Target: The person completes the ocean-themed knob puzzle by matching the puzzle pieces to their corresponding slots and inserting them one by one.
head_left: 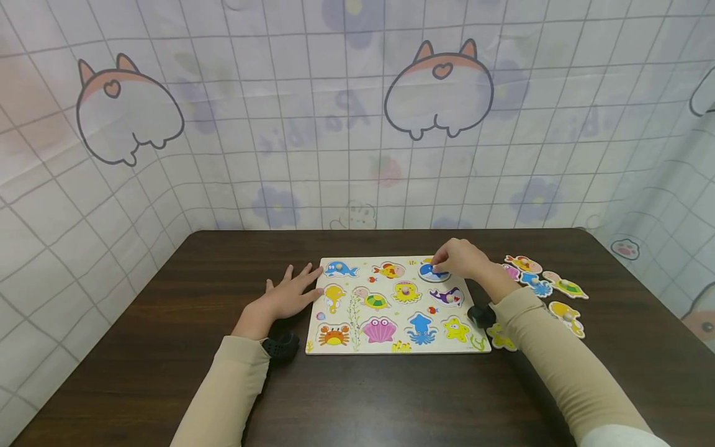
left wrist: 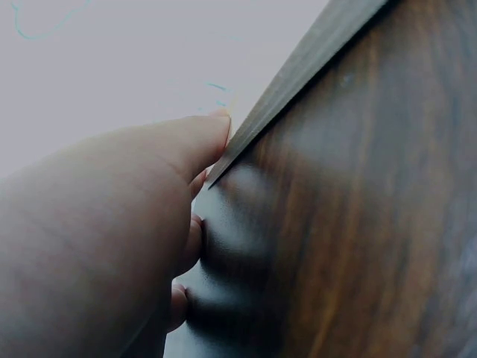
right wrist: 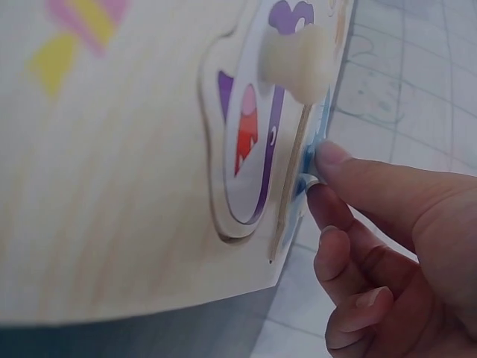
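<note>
A wooden sea-animal puzzle board [head_left: 357,313] lies flat on the dark table. At its upper right corner my right hand [head_left: 462,257] pinches a blue-and-white puzzle piece [head_left: 427,274] between thumb and fingers. In the head view the piece looks a little raised or off its outline; the hand partly covers it. Just below, a purple whale piece [right wrist: 250,142] with a pale knob [right wrist: 302,63] sits in or over its recess. My left hand [head_left: 287,295] is spread, its fingertips touching the board's left edge; the left wrist view shows the thumb [left wrist: 205,138] at that edge.
Right of the board lie loose knobbed pieces: a fish [head_left: 524,264], a blue squid [head_left: 535,285], a green turtle [head_left: 566,287], a yellow piece [head_left: 568,316] and a yellow star [head_left: 499,338] partly under the right forearm. A tile-patterned cloth [head_left: 357,161] hangs behind the table.
</note>
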`<state>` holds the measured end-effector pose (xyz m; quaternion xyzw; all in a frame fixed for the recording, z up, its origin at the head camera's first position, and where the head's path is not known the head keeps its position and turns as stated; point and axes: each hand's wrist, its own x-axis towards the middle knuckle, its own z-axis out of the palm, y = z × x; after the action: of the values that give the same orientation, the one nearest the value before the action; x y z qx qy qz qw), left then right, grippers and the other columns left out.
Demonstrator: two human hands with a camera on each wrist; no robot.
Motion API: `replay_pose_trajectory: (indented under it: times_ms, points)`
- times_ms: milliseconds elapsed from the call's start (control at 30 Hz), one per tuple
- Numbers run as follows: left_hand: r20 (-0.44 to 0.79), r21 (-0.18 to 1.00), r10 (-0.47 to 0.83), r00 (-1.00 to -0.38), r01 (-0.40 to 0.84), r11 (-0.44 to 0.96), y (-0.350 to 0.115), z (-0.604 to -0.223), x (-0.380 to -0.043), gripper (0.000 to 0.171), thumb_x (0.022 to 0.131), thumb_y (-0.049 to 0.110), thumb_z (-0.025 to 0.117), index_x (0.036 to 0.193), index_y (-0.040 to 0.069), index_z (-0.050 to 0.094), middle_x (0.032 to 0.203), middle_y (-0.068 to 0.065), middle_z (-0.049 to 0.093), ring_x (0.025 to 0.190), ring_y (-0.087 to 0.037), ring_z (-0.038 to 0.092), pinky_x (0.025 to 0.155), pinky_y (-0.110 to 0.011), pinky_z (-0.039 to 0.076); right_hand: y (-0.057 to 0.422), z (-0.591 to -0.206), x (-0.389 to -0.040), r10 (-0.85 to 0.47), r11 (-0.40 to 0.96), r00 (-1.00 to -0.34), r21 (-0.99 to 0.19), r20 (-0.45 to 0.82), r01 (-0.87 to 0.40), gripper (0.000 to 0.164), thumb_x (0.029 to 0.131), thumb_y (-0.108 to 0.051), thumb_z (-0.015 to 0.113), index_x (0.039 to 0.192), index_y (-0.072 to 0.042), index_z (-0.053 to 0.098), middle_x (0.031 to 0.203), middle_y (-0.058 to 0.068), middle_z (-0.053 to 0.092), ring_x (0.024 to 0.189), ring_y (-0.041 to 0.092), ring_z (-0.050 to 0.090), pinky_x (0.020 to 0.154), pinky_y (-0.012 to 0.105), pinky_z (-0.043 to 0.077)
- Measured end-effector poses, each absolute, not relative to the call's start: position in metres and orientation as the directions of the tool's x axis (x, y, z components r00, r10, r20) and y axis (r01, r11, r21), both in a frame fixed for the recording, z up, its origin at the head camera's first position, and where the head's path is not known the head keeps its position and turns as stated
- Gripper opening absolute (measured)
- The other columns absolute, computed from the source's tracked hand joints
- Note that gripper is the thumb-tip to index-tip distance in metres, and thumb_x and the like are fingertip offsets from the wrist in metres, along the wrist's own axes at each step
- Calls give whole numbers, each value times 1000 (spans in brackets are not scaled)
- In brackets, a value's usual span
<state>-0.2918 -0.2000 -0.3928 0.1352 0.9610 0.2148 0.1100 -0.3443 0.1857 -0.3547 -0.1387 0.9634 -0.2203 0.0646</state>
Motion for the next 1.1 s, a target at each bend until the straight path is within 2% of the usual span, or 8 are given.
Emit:
replay_pose_trajectory:
  times_ms: [1100]
  points:
    - [-159,451,307,-938,207,868,-200,-393,-291,68,108,48,47,166,22,21,171,-13,10,153,-46,-8,109,-78,-10,178,-349,-344,-320,890,-943,-371,-95,-265,12,96,-10,73,105,-3,78,101,11,72,89,26,62,89,49,52]
